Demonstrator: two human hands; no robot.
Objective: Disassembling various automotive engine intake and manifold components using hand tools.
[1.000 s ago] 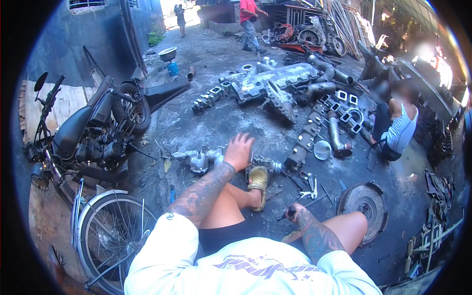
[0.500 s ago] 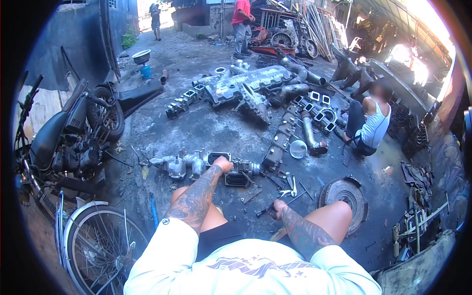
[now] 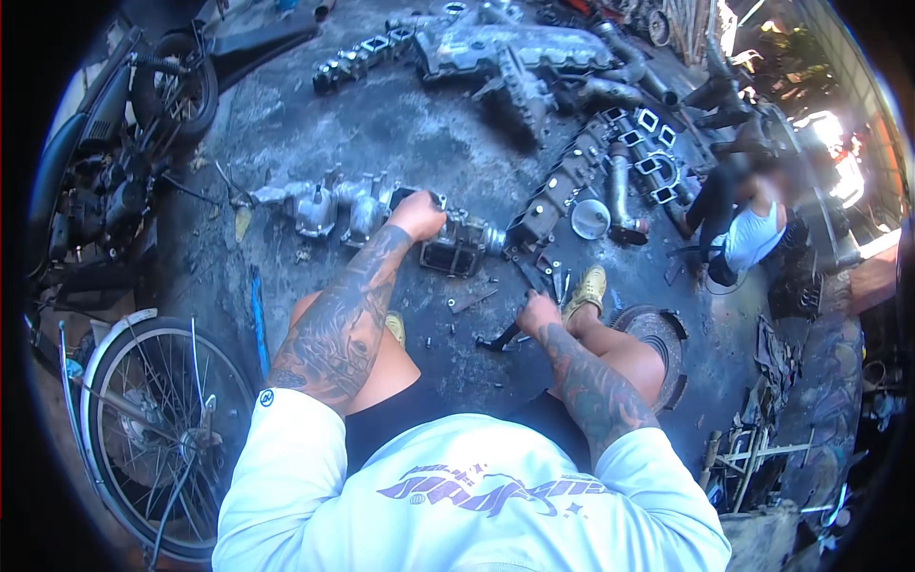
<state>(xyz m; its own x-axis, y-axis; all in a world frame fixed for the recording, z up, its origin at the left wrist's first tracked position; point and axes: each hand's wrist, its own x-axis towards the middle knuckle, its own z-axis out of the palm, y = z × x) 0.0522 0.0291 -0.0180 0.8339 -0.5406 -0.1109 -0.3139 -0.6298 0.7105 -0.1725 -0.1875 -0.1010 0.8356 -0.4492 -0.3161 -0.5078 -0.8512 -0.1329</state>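
A grey metal manifold assembly (image 3: 364,217) lies across the ground in front of me, with a rectangular open flange at its middle. My left hand (image 3: 417,215) is closed on the edge of that flange; its fingertips are partly hidden. A second dark rectangular frame (image 3: 452,255) sits on the assembly, right of the hand. Lower right, my right hand (image 3: 539,313) is wrapped round a dark tool that looks like a hammer (image 3: 498,340), its head pointing left, low over the ground. Beside this hand lies a flat metal strip (image 3: 474,300).
A bicycle wheel (image 3: 157,439) and a motorcycle (image 3: 105,181) stand at left. A round clutch-like disc (image 3: 656,348) lies by my right leg. Beyond are a long engine cover (image 3: 515,50), a clear tub (image 3: 590,219) and a crouching person (image 3: 753,234) at right.
My view has tilted down, so the ground parts sit higher in the picture. The right hand has moved up and left with the hammer. My left hand stays on the manifold.
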